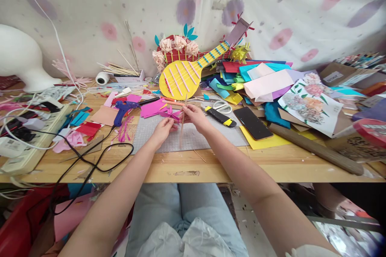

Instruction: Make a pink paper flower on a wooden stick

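Both hands meet over a grey cutting mat (193,138) at the middle of a wooden table (187,168). My left hand (163,129) pinches a small magenta paper piece (170,114) with folded, petal-like strips. My right hand (195,115) grips a thin wooden stick (182,124) that stands nearly upright, its lower end near the mat. The paper piece sits right against the stick between the two hands.
A blue glue gun (123,109) with a black cord lies left of the mat. Scissors (219,107), a yellow-black utility knife (220,117) and a dark phone (252,123) lie to the right. A yellow paper guitar (184,76), paper sheets, a wooden rolling pin (316,149) and a power strip (33,140) crowd the table.
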Demonstrator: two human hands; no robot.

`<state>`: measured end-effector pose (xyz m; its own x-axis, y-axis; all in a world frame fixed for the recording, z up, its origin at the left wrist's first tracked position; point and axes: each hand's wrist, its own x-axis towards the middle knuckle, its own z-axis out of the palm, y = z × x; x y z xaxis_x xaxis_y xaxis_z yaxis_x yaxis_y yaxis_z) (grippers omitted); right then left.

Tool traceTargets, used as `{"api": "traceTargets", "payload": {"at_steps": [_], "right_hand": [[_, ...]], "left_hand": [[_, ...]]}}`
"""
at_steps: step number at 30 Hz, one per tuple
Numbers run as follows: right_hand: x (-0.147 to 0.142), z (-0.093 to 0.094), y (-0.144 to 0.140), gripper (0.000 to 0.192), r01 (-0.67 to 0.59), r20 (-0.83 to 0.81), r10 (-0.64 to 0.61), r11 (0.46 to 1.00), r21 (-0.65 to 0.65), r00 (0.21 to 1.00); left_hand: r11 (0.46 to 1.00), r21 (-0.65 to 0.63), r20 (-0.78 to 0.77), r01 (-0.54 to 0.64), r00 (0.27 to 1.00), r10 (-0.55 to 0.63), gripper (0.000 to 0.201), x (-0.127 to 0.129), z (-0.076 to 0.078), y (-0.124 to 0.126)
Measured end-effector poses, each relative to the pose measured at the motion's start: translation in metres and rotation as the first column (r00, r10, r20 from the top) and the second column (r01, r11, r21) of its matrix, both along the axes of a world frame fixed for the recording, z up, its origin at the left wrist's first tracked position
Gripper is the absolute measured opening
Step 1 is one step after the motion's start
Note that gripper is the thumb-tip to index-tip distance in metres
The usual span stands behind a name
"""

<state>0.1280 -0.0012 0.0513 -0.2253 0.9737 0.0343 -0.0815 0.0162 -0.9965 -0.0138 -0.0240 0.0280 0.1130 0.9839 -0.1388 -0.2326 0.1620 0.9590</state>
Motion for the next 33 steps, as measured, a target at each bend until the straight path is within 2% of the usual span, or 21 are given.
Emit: {"api": "traceTargets", "payload": {"at_steps": [2,5,7,10,16,20,29,33], "right_hand": [[0.008,0.009,0.004,0.024,-0.045,0.073,0.042,0.998,0.042,0.996],[0.016,0.012,0.005,0.025,-0.155,0.362,0.06,0.959,0.237,0.93],[0.018,0.007,0.004,0.026,-0.22,0.529,0.02,0.923,0.317,0.848],[0.021,-0.005,-0.001,0.026,-0.239,0.634,-0.033,0.91,0.339,0.773],[0.03,-0.028,-0.005,0.022,-0.141,0.642,-0.157,0.911,0.387,0.751],[0.03,-0.038,-0.004,0.021,-0.13,0.639,-0.162,0.914,0.384,0.752],[0.025,-0.037,-0.011,0.023,-0.11,0.678,-0.23,0.901,0.42,0.698],[0.017,-0.039,-0.011,0.027,-0.075,0.644,-0.242,0.903,0.423,0.726]], "left_hand": [[0.991,0.082,-0.018,-0.106,0.994,0.107,0.016,-0.001,0.009,0.004],[0.98,0.152,0.041,-0.127,0.992,0.123,0.021,0.002,0.021,0.007],[0.982,0.156,0.061,-0.11,0.993,0.101,0.023,0.005,0.025,0.007],[0.986,0.101,0.035,-0.134,0.991,0.132,0.017,0.007,0.022,0.005],[0.985,0.038,0.041,-0.167,0.985,0.165,0.013,-0.001,0.016,0.004],[0.984,0.03,0.067,-0.176,0.983,0.174,0.016,-0.004,0.014,0.007],[0.968,0.04,0.106,-0.249,0.964,0.243,0.014,-0.004,0.005,0.007],[0.965,0.067,0.132,-0.254,0.961,0.244,0.017,0.003,0.002,0.007]]}}
